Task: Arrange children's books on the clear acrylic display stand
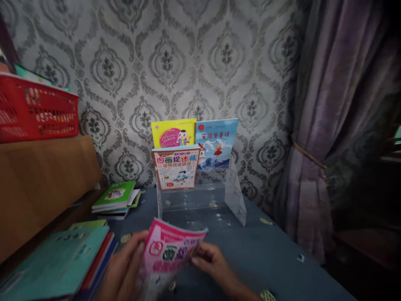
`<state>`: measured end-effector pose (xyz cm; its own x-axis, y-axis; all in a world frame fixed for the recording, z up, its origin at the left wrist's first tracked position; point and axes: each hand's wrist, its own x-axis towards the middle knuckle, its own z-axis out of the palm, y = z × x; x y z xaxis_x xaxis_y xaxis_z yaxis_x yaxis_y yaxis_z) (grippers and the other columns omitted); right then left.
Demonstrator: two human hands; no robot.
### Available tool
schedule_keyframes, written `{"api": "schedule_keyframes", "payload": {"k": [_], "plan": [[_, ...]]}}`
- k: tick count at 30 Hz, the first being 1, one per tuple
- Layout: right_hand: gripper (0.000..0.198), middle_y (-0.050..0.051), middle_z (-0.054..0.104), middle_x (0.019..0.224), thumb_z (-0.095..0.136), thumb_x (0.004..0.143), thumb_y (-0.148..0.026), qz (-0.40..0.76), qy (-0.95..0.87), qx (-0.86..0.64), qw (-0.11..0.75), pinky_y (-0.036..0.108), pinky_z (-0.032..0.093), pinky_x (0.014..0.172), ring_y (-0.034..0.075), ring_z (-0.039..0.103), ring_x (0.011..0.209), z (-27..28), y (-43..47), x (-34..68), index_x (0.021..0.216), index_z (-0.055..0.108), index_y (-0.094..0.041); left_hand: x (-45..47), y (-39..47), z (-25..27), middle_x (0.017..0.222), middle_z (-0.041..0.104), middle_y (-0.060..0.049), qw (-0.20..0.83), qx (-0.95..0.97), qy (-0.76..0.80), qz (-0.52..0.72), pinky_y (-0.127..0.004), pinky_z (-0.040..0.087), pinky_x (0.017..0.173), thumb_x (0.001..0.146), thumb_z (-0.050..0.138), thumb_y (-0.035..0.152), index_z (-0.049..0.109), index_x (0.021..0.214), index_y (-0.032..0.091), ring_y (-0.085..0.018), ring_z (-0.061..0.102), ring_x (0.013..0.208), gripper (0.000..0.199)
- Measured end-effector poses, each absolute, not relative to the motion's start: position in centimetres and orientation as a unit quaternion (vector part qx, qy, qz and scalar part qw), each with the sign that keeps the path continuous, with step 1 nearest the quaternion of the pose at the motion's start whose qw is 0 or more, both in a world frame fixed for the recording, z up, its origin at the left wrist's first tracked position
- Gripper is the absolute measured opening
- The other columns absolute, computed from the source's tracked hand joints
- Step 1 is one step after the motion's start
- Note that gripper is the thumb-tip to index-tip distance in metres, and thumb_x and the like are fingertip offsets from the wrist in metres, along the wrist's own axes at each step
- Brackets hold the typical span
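A pink book with Chinese lettering on its cover is held between my two hands, tilted and slightly blurred. My left hand grips its left edge, while my right hand pinches the right edge with thumb and fingers. Beyond it stands a clear tiered book rack. On the rack's back tier are a yellow book and a blue book side by side. A brown-bordered book stands in front of the yellow one, covering its lower part.
A stack topped by a teal book lies at the front left; a smaller pile with a green book sits behind it. A red basket rests on a wooden box. A purple curtain hangs right of the blue-covered table.
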<state>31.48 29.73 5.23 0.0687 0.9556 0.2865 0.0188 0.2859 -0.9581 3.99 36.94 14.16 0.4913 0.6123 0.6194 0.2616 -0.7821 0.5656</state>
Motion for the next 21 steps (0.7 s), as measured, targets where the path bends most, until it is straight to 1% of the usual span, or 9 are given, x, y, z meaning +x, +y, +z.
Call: {"api": "schedule_keyframes", "payload": {"k": [1, 3, 5, 9, 13, 16, 18, 19, 21], "plan": [[0.053, 0.006, 0.076, 0.085, 0.074, 0.076, -0.07, 0.417, -0.543, -0.439, 0.582, 0.037, 0.055, 0.079, 0.022, 0.07, 0.08, 6.0, 29.4, 31.1, 0.089, 0.075, -0.019, 4.2, 36.5, 14.9, 0.127, 0.072, -0.004, 0.258, 0.805, 0.297, 0.445, -0.032, 0.06, 0.086, 0.099, 0.051, 0.043, 0.063, 0.132, 0.031, -0.026, 0.068, 0.112, 0.037], [0.054, 0.004, 0.072, 0.077, 0.073, 0.076, -0.072, 0.44, -0.524, -0.442, 0.58, 0.033, 0.054, 0.071, 0.018, 0.065, 0.071, 7.1, 28.7, 30.7, 0.081, 0.073, -0.018, 5.1, 35.7, 16.2, 0.116, 0.075, -0.008, 0.394, 0.716, 0.348, 0.459, -0.031, 0.059, 0.079, 0.096, 0.054, 0.053, 0.067, 0.122, 0.023, -0.026, 0.07, 0.102, 0.042], [0.055, 0.001, 0.066, 0.066, 0.075, 0.073, -0.072, 0.451, -0.504, -0.458, 0.577, 0.028, 0.049, 0.062, 0.013, 0.057, 0.06, 7.7, 28.2, 30.6, 0.072, 0.07, -0.018, 6.3, 35.4, 16.2, 0.103, 0.076, -0.007, 0.503, 0.629, 0.355, 0.474, -0.028, 0.057, 0.073, 0.088, 0.062, 0.059, 0.067, 0.113, 0.019, -0.023, 0.071, 0.092, 0.047], [0.055, -0.005, 0.052, 0.055, 0.076, 0.07, -0.072, 0.477, -0.466, -0.507, 0.547, 0.022, 0.036, 0.047, 0.008, 0.042, 0.047, 7.7, 27.8, 31.0, 0.067, 0.062, -0.019, 7.2, 36.5, 12.7, 0.081, 0.072, -0.001, 0.626, 0.51, 0.35, 0.475, -0.025, 0.054, 0.061, 0.073, 0.074, 0.058, 0.061, 0.095, 0.02, -0.016, 0.067, 0.069, 0.046], [0.053, -0.005, 0.053, 0.054, 0.075, 0.071, -0.069, 0.505, -0.479, -0.539, 0.475, 0.02, 0.032, 0.043, 0.008, 0.044, 0.047, 6.9, 27.8, 31.3, 0.066, 0.058, -0.019, 5.8, 38.2, 8.6, 0.061, 0.06, 0.006, 0.646, 0.538, 0.407, 0.356, -0.02, 0.047, 0.047, 0.071, 0.074, 0.056, 0.054, 0.085, 0.021, -0.01, 0.057, 0.049, 0.043], [0.052, -0.006, 0.052, 0.05, 0.073, 0.072, -0.069, 0.506, -0.485, -0.557, 0.446, 0.02, 0.032, 0.041, 0.008, 0.043, 0.044, 6.1, 28.1, 31.2, 0.065, 0.056, -0.02, 4.8, 39.2, 7.2, 0.06, 0.061, 0.006, 0.619, 0.597, 0.43, 0.275, -0.02, 0.047, 0.046, 0.076, 0.068, 0.058, 0.051, 0.085, 0.021, -0.011, 0.059, 0.047, 0.042], [0.052, -0.006, 0.05, 0.048, 0.071, 0.072, -0.069, 0.501, -0.487, -0.571, 0.431, 0.02, 0.031, 0.039, 0.007, 0.041, 0.041, 5.7, 28.4, 31.2, 0.065, 0.056, -0.02, 4.3, 39.6, 6.9, 0.056, 0.06, 0.006, 0.602, 0.614, 0.441, 0.256, -0.02, 0.042, 0.042, 0.079, 0.067, 0.054, 0.051, 0.087, 0.021, -0.012, 0.056, 0.041, 0.037], [0.052, -0.007, 0.049, 0.047, 0.07, 0.072, -0.07, 0.498, -0.488, -0.579, 0.424, 0.02, 0.03, 0.038, 0.008, 0.04, 0.04, 5.5, 28.6, 31.2, 0.066, 0.056, -0.02, 4.2, 39.7, 6.9, 0.053, 0.058, 0.007, 0.575, 0.634, 0.452, 0.253, -0.02, 0.039, 0.041, 0.082, 0.066, 0.049, 0.052, 0.089, 0.021, -0.012, 0.053, 0.037, 0.032], [0.051, -0.007, 0.049, 0.045, 0.067, 0.074, -0.071, 0.484, -0.493, -0.599, 0.404, 0.021, 0.03, 0.037, 0.008, 0.04, 0.037, 5.3, 28.8, 31.2, 0.067, 0.057, -0.021, 3.9, 39.7, 7.0, 0.052, 0.057, 0.006, 0.457, 0.714, 0.473, 0.239, -0.023, 0.039, 0.045, 0.089, 0.061, 0.038, 0.054, 0.093, 0.021, -0.013, 0.052, 0.038, 0.019]]}}
